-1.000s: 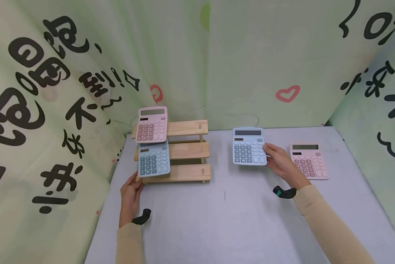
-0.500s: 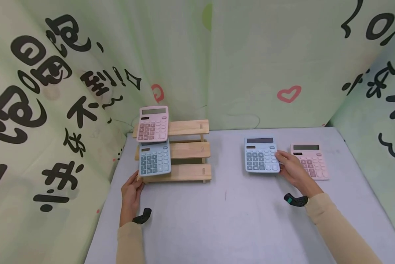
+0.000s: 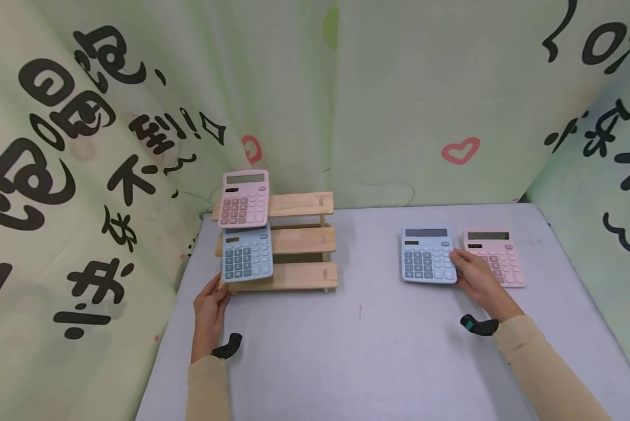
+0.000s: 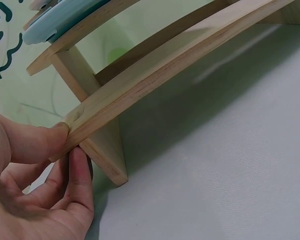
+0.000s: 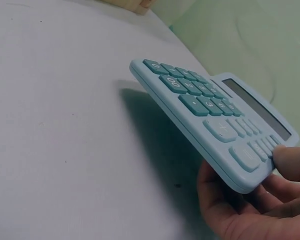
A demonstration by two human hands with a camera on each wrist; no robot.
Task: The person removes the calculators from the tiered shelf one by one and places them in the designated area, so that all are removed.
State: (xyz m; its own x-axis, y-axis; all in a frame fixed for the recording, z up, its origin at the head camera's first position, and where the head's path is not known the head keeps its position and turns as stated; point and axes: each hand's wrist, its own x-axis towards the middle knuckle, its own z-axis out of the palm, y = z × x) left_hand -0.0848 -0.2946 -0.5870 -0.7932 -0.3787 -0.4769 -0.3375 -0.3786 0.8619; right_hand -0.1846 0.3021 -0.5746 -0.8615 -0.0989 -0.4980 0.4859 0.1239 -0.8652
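Note:
My right hand (image 3: 478, 280) grips a light blue calculator (image 3: 428, 257) by its right edge, thumb on top and fingers beneath. In the right wrist view this calculator (image 5: 215, 120) is tilted, with a shadow on the table below it. A pink calculator (image 3: 496, 260) lies just right of it, partly behind my hand. My left hand (image 3: 209, 310) pinches the front left corner of a wooden three-step rack (image 3: 299, 275); the left wrist view shows thumb above and fingers under the lowest slat (image 4: 140, 85). On the rack's left side rest another pink calculator (image 3: 244, 199) and, below it, a second blue calculator (image 3: 247, 254).
A pale table (image 3: 346, 362) carries everything. Behind it and along both sides hangs a light green curtain (image 3: 388, 105) with black lettering and red hearts. Each wrist wears a black strap (image 3: 227, 346).
My right hand has carried the blue calculator to the right and nearer to me, lower toward the table, beside the pink one. My left hand has stayed at the rack's corner.

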